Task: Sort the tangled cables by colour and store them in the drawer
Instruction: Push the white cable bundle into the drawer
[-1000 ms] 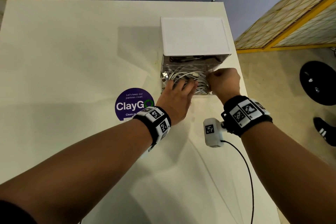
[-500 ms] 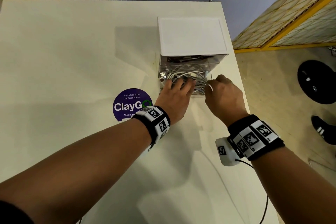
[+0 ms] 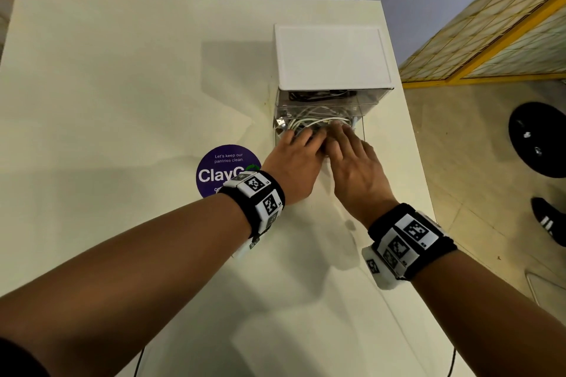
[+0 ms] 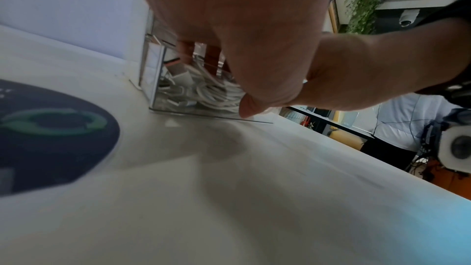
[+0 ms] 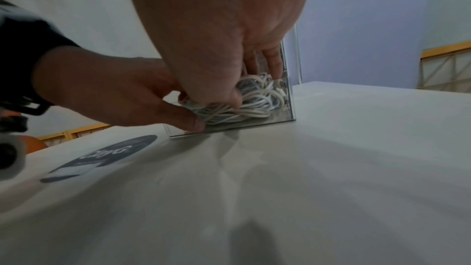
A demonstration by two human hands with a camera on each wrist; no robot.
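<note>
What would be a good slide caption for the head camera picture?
Both hands press white cables down into the open clear drawer.

Your right hand [image 5: 216,27] reaches down into the clear drawer [image 5: 289,100], fingers [image 5: 274,63] resting on the white cables [image 5: 257,100] inside. Your left hand [image 5: 114,88] sits at the drawer's left, thumb at its front edge. A round sticker [image 5: 112,154] lies left of the drawer.
</note>
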